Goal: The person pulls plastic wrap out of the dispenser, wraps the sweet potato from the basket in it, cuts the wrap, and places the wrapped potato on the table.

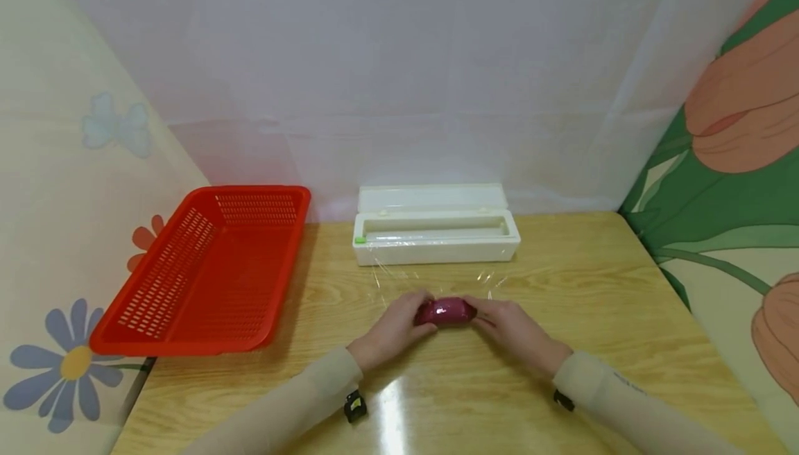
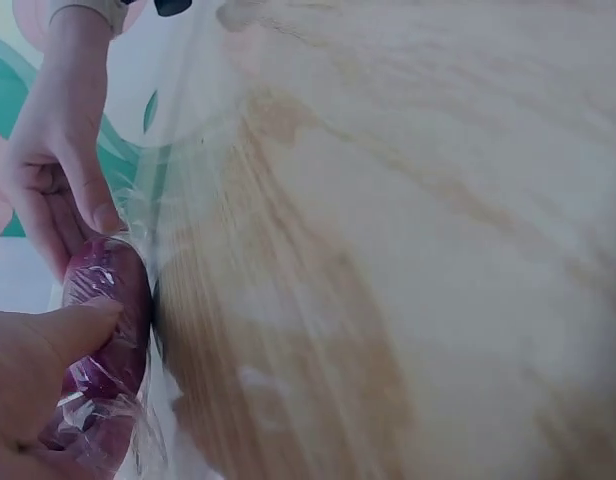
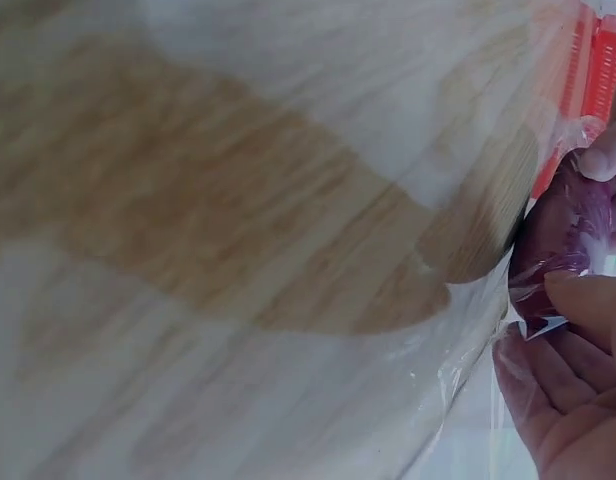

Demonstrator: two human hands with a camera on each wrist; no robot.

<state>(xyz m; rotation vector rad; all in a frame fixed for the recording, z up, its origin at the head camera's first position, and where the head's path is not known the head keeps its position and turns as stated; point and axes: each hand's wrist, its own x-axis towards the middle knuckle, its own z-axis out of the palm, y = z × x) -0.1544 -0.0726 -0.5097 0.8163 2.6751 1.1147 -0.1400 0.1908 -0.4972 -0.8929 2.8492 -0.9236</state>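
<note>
Pale sheeting (image 1: 399, 94) backs a wood-grain tabletop (image 1: 493, 406). Along its left edge stands a red plastic basket (image 1: 231, 268), presumably kept there to leave the middle free for handwork. The left hand (image 1: 396, 323) grips the left end of a purplish sweet potato or similar vegetable (image 1: 446, 311) at mid-tabletop. By the back edge, a white cling-film dispenser (image 1: 435, 254) sits lid-up, long side forward, probably so film pulls straight toward the person. Clear film (image 1: 493, 278) glints before it and wraps the vegetable. The right hand (image 1: 514, 327) pinches the opposite end; gripping both ends likely keeps the wrap snug.
</note>
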